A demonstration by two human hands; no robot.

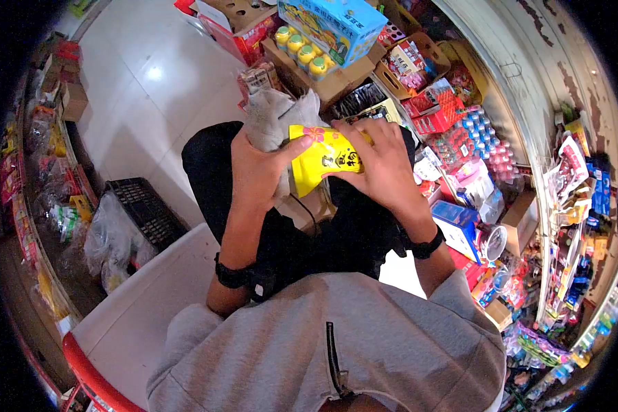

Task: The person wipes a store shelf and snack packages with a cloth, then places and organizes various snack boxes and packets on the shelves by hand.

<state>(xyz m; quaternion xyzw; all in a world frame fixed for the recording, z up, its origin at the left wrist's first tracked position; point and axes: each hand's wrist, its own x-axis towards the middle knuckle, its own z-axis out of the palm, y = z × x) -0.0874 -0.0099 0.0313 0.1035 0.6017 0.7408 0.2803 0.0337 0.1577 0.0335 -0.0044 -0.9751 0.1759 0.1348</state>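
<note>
A yellow packet (316, 161) with dark printed characters and a pink flower pattern is held over my lap. My right hand (386, 163) grips its right end, thumb below and fingers along the top. On the other side, my left hand (257, 168) has its thumb pressed on the packet's left edge; the left fingers are mostly hidden. A crumpled greyish-white cloth or bag (271, 113) lies just beyond and against my left hand. Whether the left fingers also grip it I cannot tell.
Yellow-capped bottles (305, 51) stand in a carton beneath a blue printed box (333, 27). Snack packages crowd the right-hand shelves. On the left are a black plastic crate (144, 213), clear plastic bags (117, 237) and a white surface with a red edge (93, 367).
</note>
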